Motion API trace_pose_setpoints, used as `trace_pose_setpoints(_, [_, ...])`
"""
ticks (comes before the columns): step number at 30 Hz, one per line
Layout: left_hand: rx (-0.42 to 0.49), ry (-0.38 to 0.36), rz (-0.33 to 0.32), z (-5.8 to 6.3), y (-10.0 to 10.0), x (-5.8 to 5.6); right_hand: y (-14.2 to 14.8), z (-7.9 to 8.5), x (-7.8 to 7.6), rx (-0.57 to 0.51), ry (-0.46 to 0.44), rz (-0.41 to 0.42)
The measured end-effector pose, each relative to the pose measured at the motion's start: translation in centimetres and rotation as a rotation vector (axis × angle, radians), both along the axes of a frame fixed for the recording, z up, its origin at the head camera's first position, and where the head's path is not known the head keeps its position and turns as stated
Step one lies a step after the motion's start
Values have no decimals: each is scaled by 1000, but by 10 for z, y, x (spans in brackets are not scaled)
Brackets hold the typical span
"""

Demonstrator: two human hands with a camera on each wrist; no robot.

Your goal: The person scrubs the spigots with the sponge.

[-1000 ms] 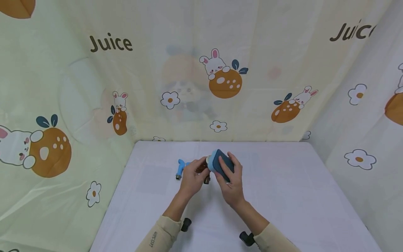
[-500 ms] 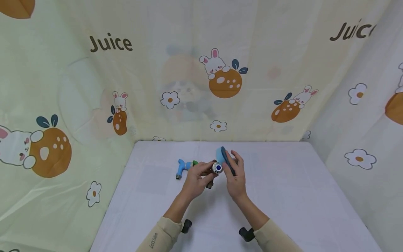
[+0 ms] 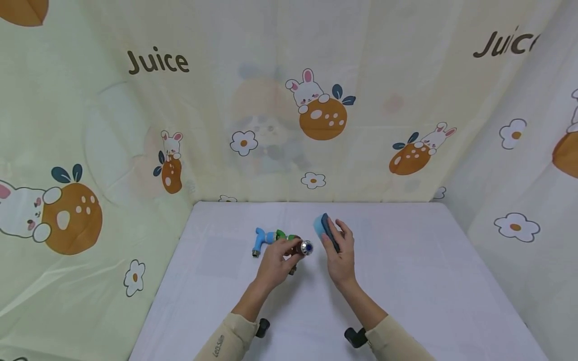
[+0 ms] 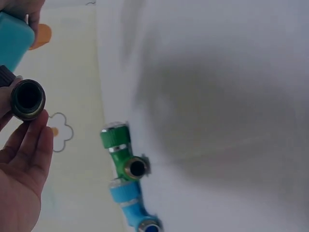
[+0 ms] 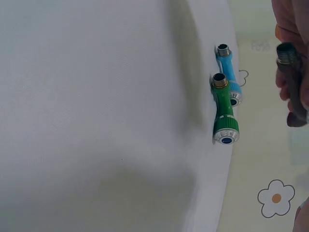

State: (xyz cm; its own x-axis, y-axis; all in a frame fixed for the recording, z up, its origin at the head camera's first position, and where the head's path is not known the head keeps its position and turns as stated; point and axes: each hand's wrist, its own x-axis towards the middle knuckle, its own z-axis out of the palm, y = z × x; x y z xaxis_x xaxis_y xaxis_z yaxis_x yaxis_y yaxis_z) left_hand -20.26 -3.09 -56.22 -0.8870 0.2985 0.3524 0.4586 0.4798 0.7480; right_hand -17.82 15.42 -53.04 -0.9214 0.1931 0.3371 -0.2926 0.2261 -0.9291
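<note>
My left hand (image 3: 274, 263) pinches a dark brown tap (image 3: 298, 247) whose chrome end with a blue centre faces me. The tap's threaded open end (image 4: 28, 100) shows in the left wrist view. To its right, my right hand (image 3: 340, 260) grips a two-tone sponge (image 3: 330, 231), light blue on the left and dark blue on the right. A gap separates sponge and tap. Behind the left hand, a blue tap (image 3: 259, 242) and a green tap (image 3: 280, 234) lie side by side on the table. The right wrist view shows little of the right hand.
A white-covered table (image 3: 406, 281) spreads beneath both hands. Printed curtains (image 3: 271, 100) with rabbits and flowers stand along its back and sides. Black wrist camera mounts (image 3: 355, 337) stick out beside the sleeves.
The sponge has moved off the brown tap, to the right, and turned edge-on. The brown tap has turned its chrome end towards me and moved slightly left and down.
</note>
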Motion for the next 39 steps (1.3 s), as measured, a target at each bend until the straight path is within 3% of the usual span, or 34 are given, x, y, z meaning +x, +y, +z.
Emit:
trace_pose_setpoints(7, [-152, -73, 65, -17, -10, 4, 10, -34, -15, 24, 25, -41])
trace_pose_setpoints(20, [-424, -69, 134, -49, -31, 12, 15, -43, -16, 83, -55, -48])
trace_pose_setpoints(29, [-480, -77, 203, -59, -44, 13, 10, -32, -10, 43, -53, -40])
trace_pose_setpoints(32, [-482, -119, 209, -60, -45, 13, 13, -42, -15, 53, -60, -39])
trace_pose_setpoints(39, [-497, -190, 206, -55, -45, 10, 16, -45, -15, 78, -67, -31])
